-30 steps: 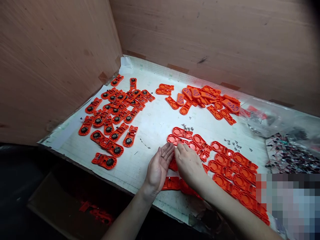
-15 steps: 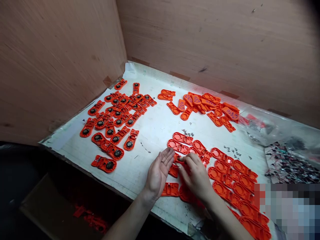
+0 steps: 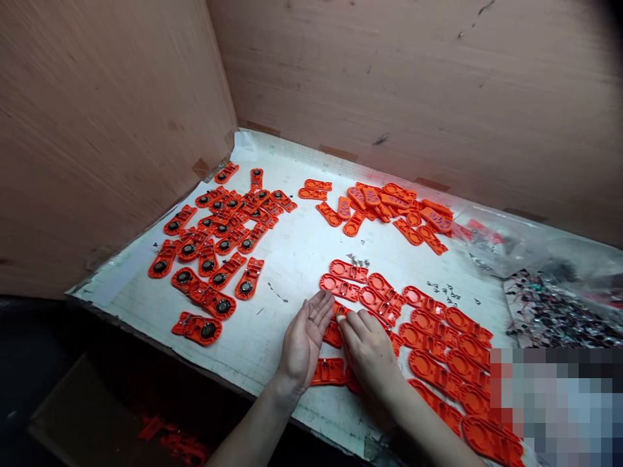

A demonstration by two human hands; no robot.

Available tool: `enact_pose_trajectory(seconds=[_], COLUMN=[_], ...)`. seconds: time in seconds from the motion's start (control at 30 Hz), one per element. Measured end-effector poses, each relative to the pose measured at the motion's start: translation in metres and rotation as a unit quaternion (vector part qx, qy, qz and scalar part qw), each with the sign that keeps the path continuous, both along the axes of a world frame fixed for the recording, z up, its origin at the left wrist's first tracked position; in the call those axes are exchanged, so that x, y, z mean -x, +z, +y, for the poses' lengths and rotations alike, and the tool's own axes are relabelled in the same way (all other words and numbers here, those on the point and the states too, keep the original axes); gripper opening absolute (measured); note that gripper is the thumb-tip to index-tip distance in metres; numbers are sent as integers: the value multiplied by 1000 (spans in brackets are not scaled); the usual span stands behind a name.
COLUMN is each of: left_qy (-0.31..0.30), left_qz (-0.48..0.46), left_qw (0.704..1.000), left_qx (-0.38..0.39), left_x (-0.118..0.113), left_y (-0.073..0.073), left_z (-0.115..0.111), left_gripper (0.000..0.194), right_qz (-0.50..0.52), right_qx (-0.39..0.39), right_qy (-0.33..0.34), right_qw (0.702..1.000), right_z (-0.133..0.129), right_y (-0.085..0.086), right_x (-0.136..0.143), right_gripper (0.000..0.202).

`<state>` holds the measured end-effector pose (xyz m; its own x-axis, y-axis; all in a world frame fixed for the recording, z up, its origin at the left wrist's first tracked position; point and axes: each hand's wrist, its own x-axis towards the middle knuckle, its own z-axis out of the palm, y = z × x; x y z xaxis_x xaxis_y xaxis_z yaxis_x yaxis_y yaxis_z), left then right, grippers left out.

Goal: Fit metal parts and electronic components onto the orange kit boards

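My left hand (image 3: 300, 347) is turned palm up with its fingers stretched out, beside an orange plastic casing half (image 3: 331, 335). A tiny dark speck shows on its palm, too small to name. Over the same casing, my right hand (image 3: 370, 353) is closed with fingertips pinched and pointing down; whatever is between them is hidden. Another casing half (image 3: 328, 371) lies just below, partly under the right hand. Rows of similar casings (image 3: 433, 373) spread to the right, and small metal pieces (image 3: 357, 261) lie above them.
On the left are several casings fitted with round black speakers (image 3: 207, 331). Printed orange covers (image 3: 394, 202) are piled at the back. Plastic bags (image 3: 487, 243) and a heap of wired parts (image 3: 559, 318) sit at right. Wooden panels (image 3: 365, 84) wall the table (image 3: 282, 259).
The view has shifted slightly. My right hand has turned more downward, its fingertips moving left and slightly lower onto the casing near my left hand. My left hand stays palm up.
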<state>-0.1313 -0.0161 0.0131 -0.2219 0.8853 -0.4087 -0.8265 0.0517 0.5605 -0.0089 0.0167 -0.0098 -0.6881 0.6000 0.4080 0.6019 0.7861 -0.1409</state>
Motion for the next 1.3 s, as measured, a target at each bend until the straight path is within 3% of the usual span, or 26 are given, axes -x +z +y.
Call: enact_pose_trajectory(seconds=[0.13,0.23,0.33,0.47,0.7,1.07,1.3], left_qy=[1,-3,-35,-115,-166,-196,-209], left_qz=[3,-7,-35,-69,-133,-132,-131], left_qw=[1000,1000,998,987,975,970,968], left_qx=[1,-6,-41,-92,-70,-51,-50], left_x=[-1,3,8,11,-4,-17,-25], left_y=[-1,2,13,37,60,63,65], left_z=[1,1,-2,-11,-21,-21,-19], left_gripper=[37,39,45,58,63,62,62], right_qz=[-80,-62,78,260,275,200,231], right_qx=[-30,4,108,197,141,93,94], right_qy=[24,1,-18,54,97,134,142], right_qw=[996,998,991,944,946,966,958], right_z=[-7,-3,7,13,5,12,13], right_y=[9,18,34,55,70,71,69], right_x=[-2,-5,-10,-11,-11,-36,-38], right_gripper=[21,21,18,12,13,14,12])
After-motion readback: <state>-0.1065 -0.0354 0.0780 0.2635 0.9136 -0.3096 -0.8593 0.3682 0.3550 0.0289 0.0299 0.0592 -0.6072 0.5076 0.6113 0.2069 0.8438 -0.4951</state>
